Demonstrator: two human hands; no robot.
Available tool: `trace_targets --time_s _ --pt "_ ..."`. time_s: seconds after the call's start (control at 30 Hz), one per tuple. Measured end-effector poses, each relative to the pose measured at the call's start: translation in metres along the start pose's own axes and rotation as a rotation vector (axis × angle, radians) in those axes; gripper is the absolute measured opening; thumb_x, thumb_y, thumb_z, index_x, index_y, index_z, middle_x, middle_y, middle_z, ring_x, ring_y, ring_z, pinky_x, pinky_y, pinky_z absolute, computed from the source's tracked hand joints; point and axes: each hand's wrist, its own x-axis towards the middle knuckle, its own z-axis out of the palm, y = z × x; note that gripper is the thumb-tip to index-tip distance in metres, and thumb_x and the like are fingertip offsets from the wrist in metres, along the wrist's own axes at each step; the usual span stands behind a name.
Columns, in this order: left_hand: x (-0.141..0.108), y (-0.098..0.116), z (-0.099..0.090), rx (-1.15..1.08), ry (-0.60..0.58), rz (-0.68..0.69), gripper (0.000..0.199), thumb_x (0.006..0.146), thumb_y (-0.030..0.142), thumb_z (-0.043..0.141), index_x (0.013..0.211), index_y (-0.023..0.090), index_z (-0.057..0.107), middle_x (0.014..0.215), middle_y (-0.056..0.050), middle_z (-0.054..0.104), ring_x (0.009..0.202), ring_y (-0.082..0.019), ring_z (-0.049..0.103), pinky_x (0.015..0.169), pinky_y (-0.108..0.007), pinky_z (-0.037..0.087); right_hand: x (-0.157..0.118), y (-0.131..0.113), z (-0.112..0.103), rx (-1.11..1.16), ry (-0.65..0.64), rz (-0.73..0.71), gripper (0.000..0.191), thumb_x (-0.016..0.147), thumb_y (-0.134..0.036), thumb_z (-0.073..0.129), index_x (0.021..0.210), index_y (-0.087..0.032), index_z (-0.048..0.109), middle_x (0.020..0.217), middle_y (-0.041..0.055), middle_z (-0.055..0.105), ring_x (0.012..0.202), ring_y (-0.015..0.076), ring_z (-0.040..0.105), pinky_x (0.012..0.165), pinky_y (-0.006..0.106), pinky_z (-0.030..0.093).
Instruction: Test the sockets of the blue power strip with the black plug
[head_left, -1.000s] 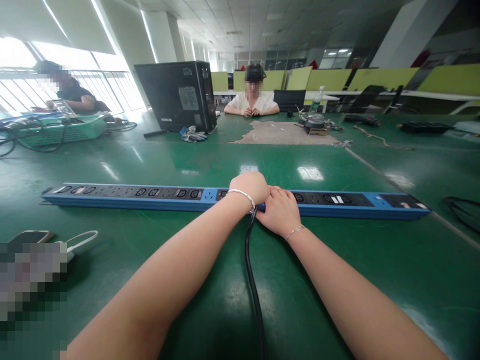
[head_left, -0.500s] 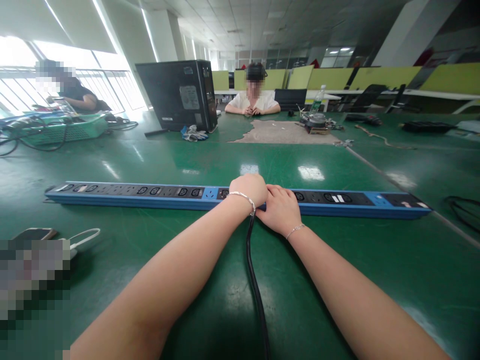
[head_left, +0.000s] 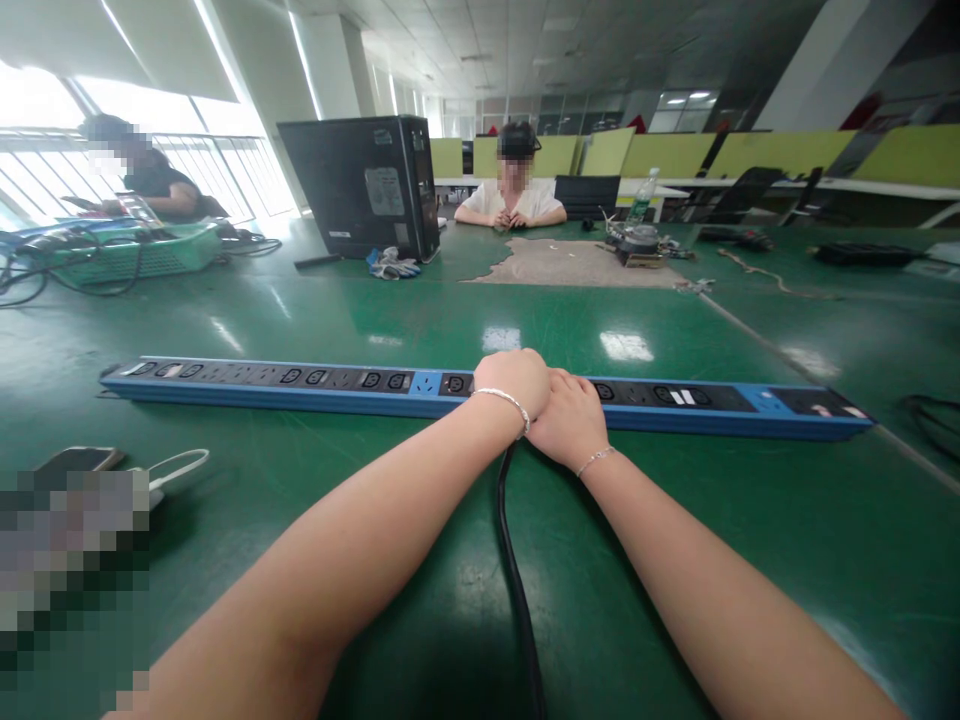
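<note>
A long blue and black power strip (head_left: 345, 380) lies across the green table, its sockets facing up. Over its middle, my left hand (head_left: 516, 385) is closed in a fist. A black power cord (head_left: 511, 560) runs up from the table's near side to beneath that fist; the cord's end is hidden inside it. My right hand (head_left: 571, 418) is pressed against the left one, with its fingers bent over the strip and its thumb side hidden. Both hands cover the sockets under them.
Left of the arms lie a phone (head_left: 81, 460) and a white cable loop (head_left: 180, 465). Farther back stand a green basket (head_left: 135, 260) with cables, a black computer case (head_left: 360, 190), gloves (head_left: 393, 264) and a bottle (head_left: 643, 200). Two people sit beyond the table.
My left hand has shifted slightly right along the strip, closer over my right hand. The dark piece that showed between the hands is now covered. The view has swung a little.
</note>
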Motion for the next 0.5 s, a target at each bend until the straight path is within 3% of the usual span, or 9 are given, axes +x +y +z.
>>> trace_targets --time_s 0.27,0.5 --pt "-0.006 -0.005 0.008 0.022 0.075 0.039 0.027 0.085 0.021 0.036 0.099 0.01 0.057 0.089 -0.017 0.067 0.085 -0.025 0.066 0.072 -0.034 0.05 -0.001 -0.002 -0.002 0.015 -0.014 0.003 0.047 0.08 -0.039 0.047 0.117 -0.012 0.057 0.124 0.0134 0.057 0.115 0.0275 0.046 0.096 0.039 0.028" --pt "0.011 -0.012 -0.003 -0.037 -0.093 0.015 0.028 0.083 0.031 0.047 0.097 0.014 0.063 0.098 -0.015 0.067 0.095 -0.022 0.063 0.081 -0.029 0.046 0.0 -0.003 -0.004 0.047 -0.01 0.014 0.053 0.077 -0.046 0.054 0.119 -0.014 0.056 0.123 0.0141 0.057 0.115 0.0282 0.046 0.096 0.042 0.029"
